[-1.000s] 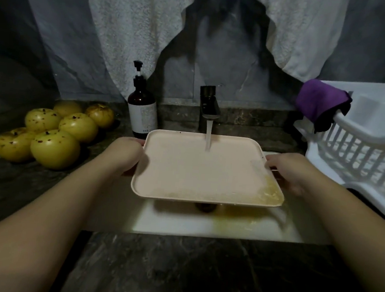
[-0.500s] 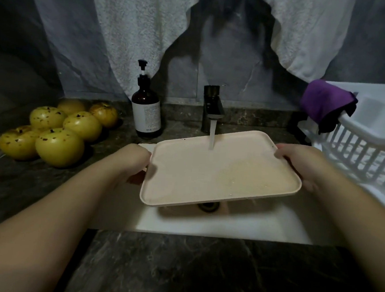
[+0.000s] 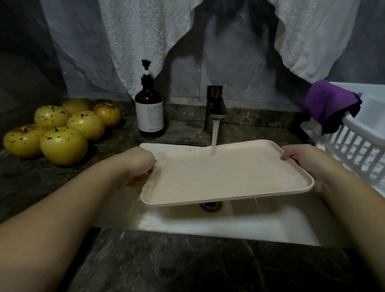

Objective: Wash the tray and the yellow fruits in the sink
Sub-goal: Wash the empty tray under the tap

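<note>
The tray [image 3: 228, 174] is sitting at the centre of the frame, held over the sink [image 3: 203, 225] under the running water [image 3: 214, 137] from the tap [image 3: 215, 107]. It is tilting, its right side raised and its lower left corner dipping toward the basin, and water is running off its near edge.

The left hand [image 3: 137, 166] is gripping the left edge with curled fingers, and the right hand [image 3: 305, 162] is pinching the far right rim, thumb on top. Each grip is closed on the tray.

The yellow fruits [image 3: 64, 128] are lying in a heap at the left of the frame on the table [image 3: 177, 271], speckled with dark bits and, as I judge it, not yet washed.

The likeliest trouble is slipping. The rim is wet and smooth and the holds are narrow, so a steeper tilt could be enough to send the tray sliding out of the lower hand into the basin.

Splashing is the second risk. The stream is striking a sloped flat surface, so water could be thrown toward the soap bottle [image 3: 150, 110] at the back, or over the front edge onto the table.

Swinging the raised right end outward could knock the white drying rack [image 3: 371, 146] at the right of the frame, where a purple cloth [image 3: 328, 103] is hanging.

Some yellowish residue seems to be clinging near the lower edges, so a rinse alone may be leaving it behind.
</note>
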